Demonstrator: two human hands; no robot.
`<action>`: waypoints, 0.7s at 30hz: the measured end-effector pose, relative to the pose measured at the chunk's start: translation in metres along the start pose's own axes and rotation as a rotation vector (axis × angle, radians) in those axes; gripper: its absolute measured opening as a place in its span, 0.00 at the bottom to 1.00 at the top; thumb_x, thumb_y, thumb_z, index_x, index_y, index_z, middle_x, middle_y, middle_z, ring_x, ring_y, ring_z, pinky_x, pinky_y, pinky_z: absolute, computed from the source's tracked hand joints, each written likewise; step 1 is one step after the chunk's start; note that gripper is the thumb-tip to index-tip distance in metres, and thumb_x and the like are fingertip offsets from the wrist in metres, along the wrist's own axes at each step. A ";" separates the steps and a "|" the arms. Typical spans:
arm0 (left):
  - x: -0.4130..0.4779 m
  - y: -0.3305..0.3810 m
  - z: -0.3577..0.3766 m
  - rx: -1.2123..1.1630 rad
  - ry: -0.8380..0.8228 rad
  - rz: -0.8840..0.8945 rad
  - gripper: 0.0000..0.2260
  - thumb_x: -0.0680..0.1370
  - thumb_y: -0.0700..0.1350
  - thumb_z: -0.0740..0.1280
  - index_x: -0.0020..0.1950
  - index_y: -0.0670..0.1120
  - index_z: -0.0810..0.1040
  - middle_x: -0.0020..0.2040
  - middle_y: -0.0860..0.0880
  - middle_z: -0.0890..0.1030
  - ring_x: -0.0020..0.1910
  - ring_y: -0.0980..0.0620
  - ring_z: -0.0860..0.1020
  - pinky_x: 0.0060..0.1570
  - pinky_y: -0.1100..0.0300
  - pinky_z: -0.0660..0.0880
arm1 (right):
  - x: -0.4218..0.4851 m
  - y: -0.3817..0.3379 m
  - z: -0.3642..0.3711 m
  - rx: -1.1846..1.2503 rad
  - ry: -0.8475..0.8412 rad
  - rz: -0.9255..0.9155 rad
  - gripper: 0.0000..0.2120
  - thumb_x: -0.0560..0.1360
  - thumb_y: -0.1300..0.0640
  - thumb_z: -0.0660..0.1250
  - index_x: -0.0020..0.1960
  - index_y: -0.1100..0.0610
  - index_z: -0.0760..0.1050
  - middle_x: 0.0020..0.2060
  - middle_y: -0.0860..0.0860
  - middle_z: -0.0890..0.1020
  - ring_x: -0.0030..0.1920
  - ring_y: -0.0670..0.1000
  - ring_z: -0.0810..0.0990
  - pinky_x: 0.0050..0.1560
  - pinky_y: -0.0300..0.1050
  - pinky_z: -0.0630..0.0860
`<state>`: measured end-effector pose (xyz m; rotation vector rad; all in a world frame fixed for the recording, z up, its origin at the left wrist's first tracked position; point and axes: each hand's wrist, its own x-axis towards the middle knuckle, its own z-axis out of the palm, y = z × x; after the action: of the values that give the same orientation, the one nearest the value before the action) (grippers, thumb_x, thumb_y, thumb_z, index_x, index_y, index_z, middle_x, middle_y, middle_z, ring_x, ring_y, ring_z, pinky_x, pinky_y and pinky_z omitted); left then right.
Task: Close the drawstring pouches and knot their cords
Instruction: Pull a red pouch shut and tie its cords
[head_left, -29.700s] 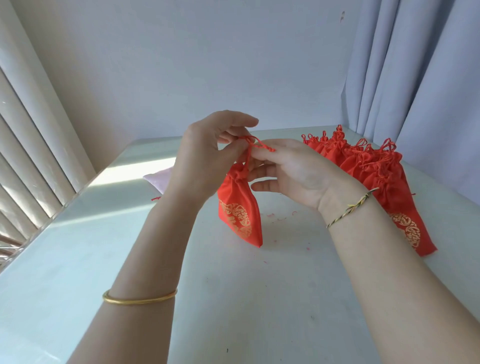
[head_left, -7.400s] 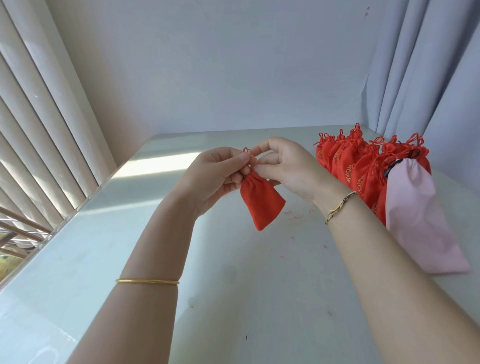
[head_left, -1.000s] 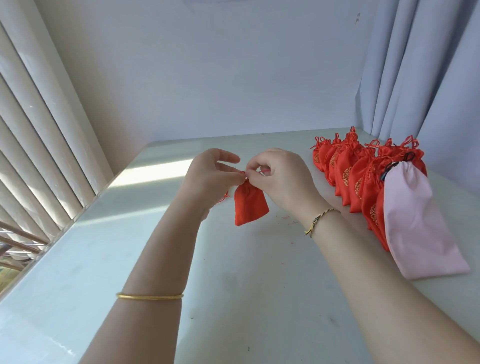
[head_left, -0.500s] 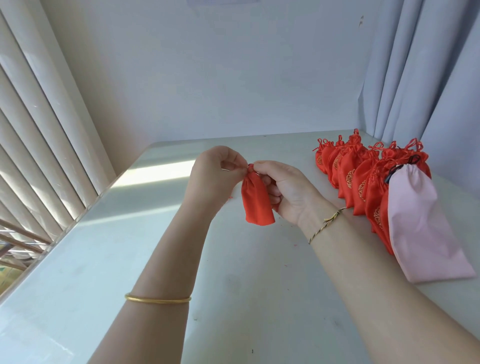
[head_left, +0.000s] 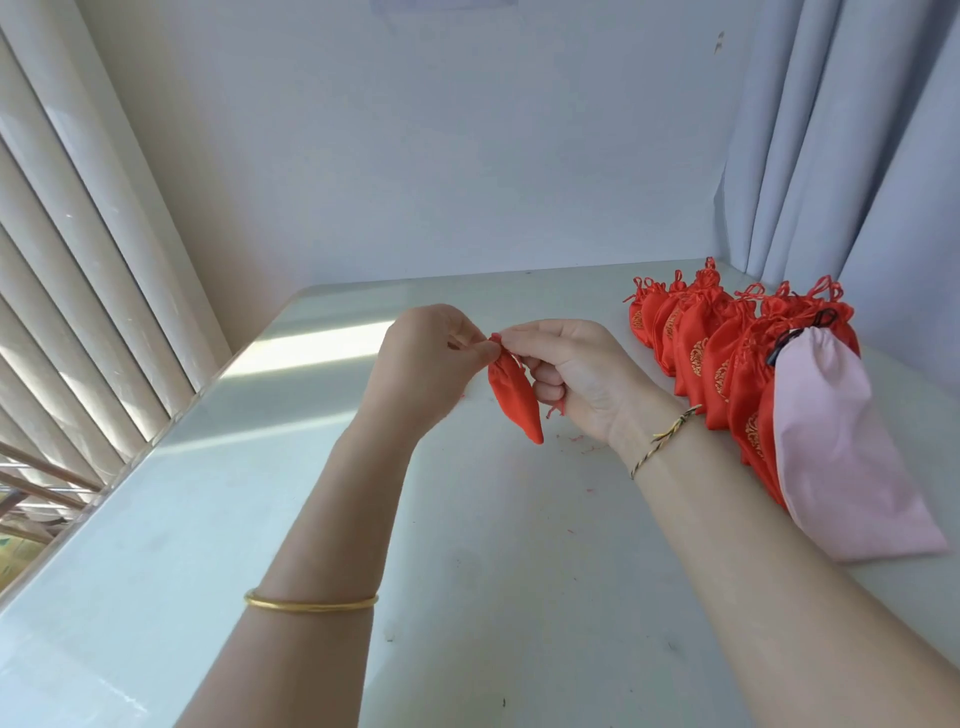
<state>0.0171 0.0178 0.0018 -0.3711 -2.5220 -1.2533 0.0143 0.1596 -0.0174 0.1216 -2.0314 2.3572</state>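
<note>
A small red drawstring pouch (head_left: 513, 397) hangs in the air over the table, its mouth gathered tight and its tip pointing down. My left hand (head_left: 426, 364) pinches the cord at the pouch's top from the left. My right hand (head_left: 571, 374) pinches the same top from the right, with a red cord end trailing out under its curled fingers. A row of several red pouches with gold print (head_left: 711, 353) lies at the right, their cords bunched at the far ends.
A pink pouch with a black cord (head_left: 841, 447) lies on the near end of the red row. The white table (head_left: 467, 545) carries small red thread scraps near my right wrist. Vertical blinds line the left edge and a curtain hangs at back right.
The pouch has turned narrower and hangs more upright between my hands. Both hands have stayed at its top, and my right hand's fingers have curled over the cord.
</note>
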 end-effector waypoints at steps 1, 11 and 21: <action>0.000 -0.001 0.000 0.013 0.004 0.008 0.05 0.74 0.43 0.69 0.39 0.45 0.78 0.39 0.48 0.81 0.40 0.49 0.79 0.39 0.59 0.75 | 0.000 -0.001 -0.002 -0.066 0.002 -0.022 0.05 0.73 0.64 0.67 0.39 0.59 0.79 0.26 0.50 0.69 0.21 0.44 0.58 0.22 0.36 0.53; 0.000 0.000 -0.003 -0.329 -0.230 -0.207 0.11 0.73 0.38 0.60 0.31 0.45 0.64 0.29 0.49 0.65 0.30 0.51 0.61 0.30 0.61 0.59 | 0.003 0.008 -0.012 -0.256 0.246 -0.158 0.09 0.70 0.66 0.70 0.34 0.57 0.77 0.27 0.46 0.76 0.20 0.38 0.70 0.24 0.27 0.63; -0.004 0.003 -0.007 -0.455 -0.400 -0.241 0.10 0.73 0.39 0.62 0.31 0.44 0.69 0.29 0.49 0.70 0.29 0.52 0.67 0.31 0.63 0.70 | 0.008 0.014 -0.005 -0.515 0.222 -0.277 0.06 0.74 0.63 0.66 0.42 0.57 0.80 0.39 0.48 0.82 0.42 0.46 0.79 0.47 0.38 0.73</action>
<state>0.0231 0.0134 0.0059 -0.4657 -2.6368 -2.0371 0.0056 0.1620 -0.0314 0.1121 -2.2547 1.5599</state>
